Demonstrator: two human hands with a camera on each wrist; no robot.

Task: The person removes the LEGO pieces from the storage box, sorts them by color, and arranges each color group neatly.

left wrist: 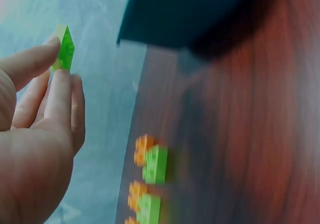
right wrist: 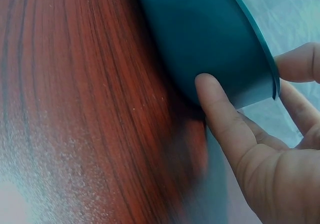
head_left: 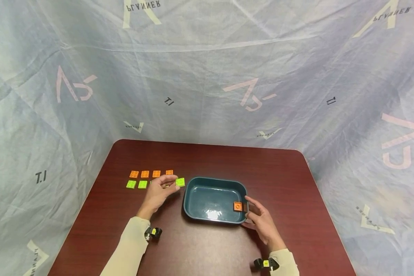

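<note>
My left hand (head_left: 157,193) pinches a lime-green toy building block (head_left: 180,182) between thumb and fingertips, held up just left of the tray's rim. In the left wrist view the same green block (left wrist: 64,49) is seen nearly edge-on. A dark teal rectangular tray (head_left: 212,180) stands at the middle of the table. Inside it, near the right end, lies one orange block (head_left: 237,206). My right hand (head_left: 262,222) holds that end of the tray. In the right wrist view, one finger lies against the tray's outer wall (right wrist: 200,39) while others are at its rim.
Left of the tray, orange blocks (head_left: 145,174) form a back row, with green blocks (head_left: 142,184) in a row before them; my left hand partly covers the green ones. A reddish-brown table (head_left: 279,172) carries everything, with grey-blue printed cloth (head_left: 200,96) hanging behind and at both sides.
</note>
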